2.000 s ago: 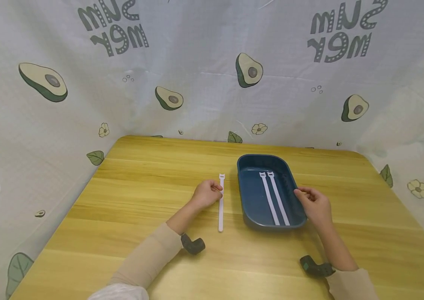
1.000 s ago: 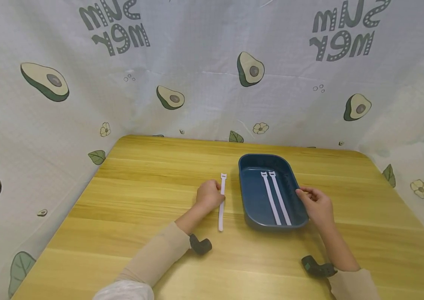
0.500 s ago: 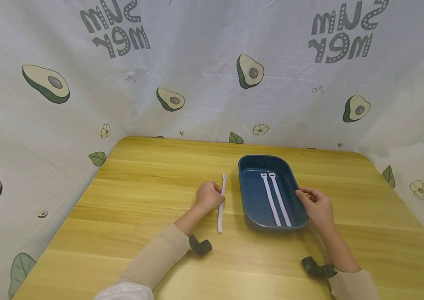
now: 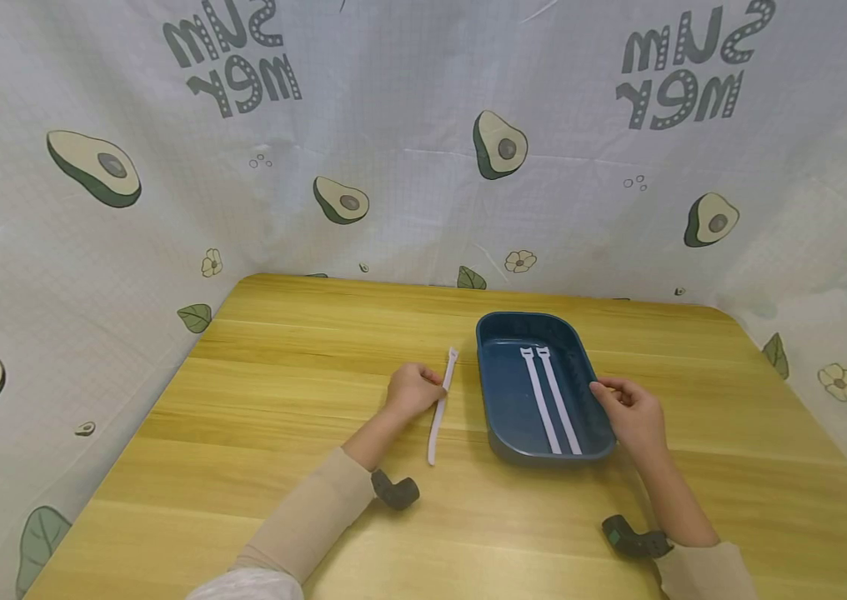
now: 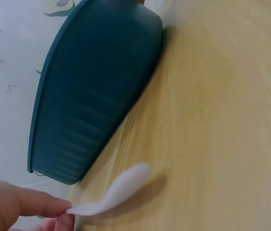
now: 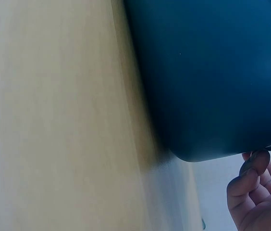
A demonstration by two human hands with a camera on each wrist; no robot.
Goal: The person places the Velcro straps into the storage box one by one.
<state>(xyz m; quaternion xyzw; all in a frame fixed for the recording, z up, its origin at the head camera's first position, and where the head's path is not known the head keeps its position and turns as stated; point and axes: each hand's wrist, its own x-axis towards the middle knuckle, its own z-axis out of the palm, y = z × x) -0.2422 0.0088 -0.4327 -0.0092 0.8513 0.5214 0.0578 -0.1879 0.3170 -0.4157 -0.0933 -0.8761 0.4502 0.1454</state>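
Note:
My left hand [image 4: 412, 392] pinches a white cable tie [image 4: 434, 432] between thumb and fingers near its middle. In the left wrist view the tie's rounded tail [image 5: 128, 185] bends up off the wood and casts a shadow. Its slotted head tilts toward the back right, a short way left of the dark blue tray [image 4: 532, 458]. With thumb and fingers, my right hand [image 4: 633, 417] holds the right rim of that tray. Two more cable ties, a left one [image 4: 541, 400] and a right one [image 4: 559, 400], lie side by side in the tray, heads toward the back.
A wood-grain table [image 4: 281, 375] carries everything. Behind it and along both sides hangs a white curtain [image 4: 408, 100] printed with avocados and lettering. Dark wrist-worn devices sit on both forearms, the left one [image 4: 396, 492] close over the tabletop.
My left hand has taken hold of the cable tie, which lay flat and straight before. The tie has turned, its head going right and its tail left. The right hand keeps its hold.

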